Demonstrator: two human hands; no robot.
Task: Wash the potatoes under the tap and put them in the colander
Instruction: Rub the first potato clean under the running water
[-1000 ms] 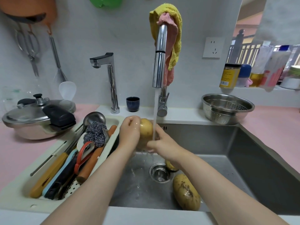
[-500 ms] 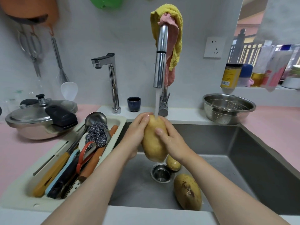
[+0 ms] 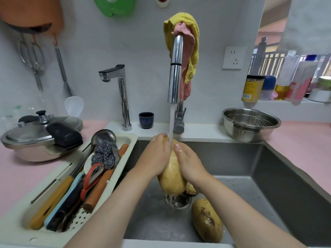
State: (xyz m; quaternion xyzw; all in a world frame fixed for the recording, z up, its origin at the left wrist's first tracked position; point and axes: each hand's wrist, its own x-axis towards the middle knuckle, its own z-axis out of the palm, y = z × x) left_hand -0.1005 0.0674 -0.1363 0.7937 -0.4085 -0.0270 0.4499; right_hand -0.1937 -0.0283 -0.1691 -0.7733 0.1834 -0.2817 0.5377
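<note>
Hands (image 3: 156, 156) (image 3: 189, 163) wrapped around upright potato (image 3: 172, 178) under tap (image 3: 174, 77)

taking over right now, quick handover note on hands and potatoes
Both the left hand and right hand grip the held potato upright under the running tap.
The colander sits on the counter right of the sink, no potato visible in it.
Done: none washed through yet.
Left: finish this rinse, then wash the dirty potato and small potato on the sink floor; all go in the colander.
</note>
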